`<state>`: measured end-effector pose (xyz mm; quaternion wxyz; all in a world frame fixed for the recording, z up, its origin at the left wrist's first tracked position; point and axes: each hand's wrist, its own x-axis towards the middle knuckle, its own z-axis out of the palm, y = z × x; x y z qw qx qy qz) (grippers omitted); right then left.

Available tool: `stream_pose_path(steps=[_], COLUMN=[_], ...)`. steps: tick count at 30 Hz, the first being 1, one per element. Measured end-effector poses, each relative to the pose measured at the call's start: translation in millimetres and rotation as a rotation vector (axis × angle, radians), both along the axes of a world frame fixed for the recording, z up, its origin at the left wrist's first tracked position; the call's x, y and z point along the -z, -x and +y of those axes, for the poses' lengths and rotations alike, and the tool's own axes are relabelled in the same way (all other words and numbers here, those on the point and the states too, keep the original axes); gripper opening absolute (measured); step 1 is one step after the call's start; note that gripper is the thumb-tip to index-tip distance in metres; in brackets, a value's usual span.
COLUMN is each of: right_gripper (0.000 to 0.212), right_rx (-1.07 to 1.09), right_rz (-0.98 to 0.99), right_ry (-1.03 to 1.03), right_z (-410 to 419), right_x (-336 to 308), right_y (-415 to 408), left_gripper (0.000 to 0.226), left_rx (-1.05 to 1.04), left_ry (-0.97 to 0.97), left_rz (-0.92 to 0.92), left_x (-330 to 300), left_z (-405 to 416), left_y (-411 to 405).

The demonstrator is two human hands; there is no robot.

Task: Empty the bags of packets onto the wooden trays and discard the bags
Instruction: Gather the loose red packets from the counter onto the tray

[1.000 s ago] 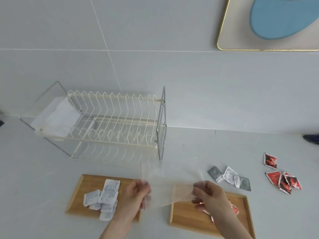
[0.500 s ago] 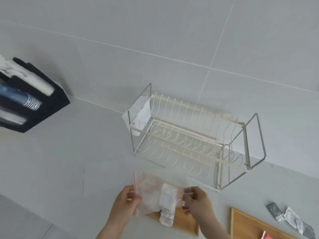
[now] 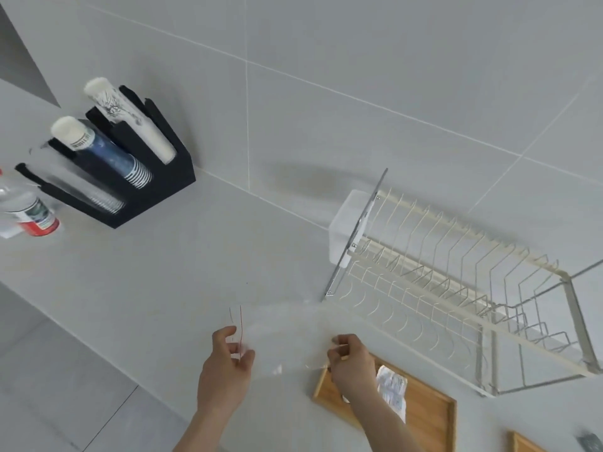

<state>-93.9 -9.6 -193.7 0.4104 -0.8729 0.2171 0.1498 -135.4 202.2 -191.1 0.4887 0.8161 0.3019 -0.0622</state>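
Note:
A clear plastic bag (image 3: 284,334) with a red zip line hangs stretched between my two hands above the grey counter; it looks empty. My left hand (image 3: 228,370) pinches its left edge by the red line. My right hand (image 3: 350,362) pinches its right edge. Below my right forearm lies a wooden tray (image 3: 427,415) with white-and-blue packets (image 3: 393,391) on it. The corner of a second wooden tray (image 3: 525,443) shows at the bottom right.
A white wire dish rack (image 3: 456,288) stands at the right against the tiled wall. A black cup holder (image 3: 130,171) with stacked cups sits at the far left, beside a clear bottle (image 3: 29,210) with a red label. A grey packet (image 3: 589,442) lies at the bottom right.
The view has swung left, bringing the cup holder and bottle in and pushing the trays to the bottom right. Both hands have carried the bag leftward, off the trays.

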Motion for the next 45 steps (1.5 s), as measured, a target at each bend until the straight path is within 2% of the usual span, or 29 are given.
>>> stream_pose_path(steps=[4, 8, 11, 17, 23, 29, 36, 45], right_gripper=[0.038, 0.073, 0.084, 0.081, 0.075, 0.068, 0.064, 0.056], right_rx=[-0.021, -0.101, -0.195, -0.400, -0.441, -0.329, -0.161, 0.065], right_rz=[0.005, 0.099, 0.083, -0.027, -0.070, -0.048, -0.013, 0.058], right_ry=[-0.024, -0.066, 0.017, 0.384, 0.574, 0.599, 0.542, 0.494], right_z=[22, 30, 27, 0, -50, -119, -221, -395], right_x=[-4, -6, -4, 4, -1, -2, -11, -7], right_y=[-15, -23, -23, -8, 11, 37, 82, 155], left_gripper=[0.055, 0.069, 0.079, 0.077, 0.076, 0.075, 0.070, 0.068], left_rx=[0.030, 0.062, 0.090, 0.285, 0.564, 0.860, 1.094, 1.328], left_ry=[-0.036, -0.063, -0.185, -0.436, -0.570, -0.649, -0.614, -0.526], left_rz=[0.000, 0.006, -0.008, -0.104, -0.189, -0.228, -0.237, -0.215], left_x=[4, 9, 12, 16, 17, 12, 2, -6], left_z=[16, 20, 17, -5, -49, -119, -233, -411], left_y=[-11, -19, -20, -27, -39, -43, -26, 21])
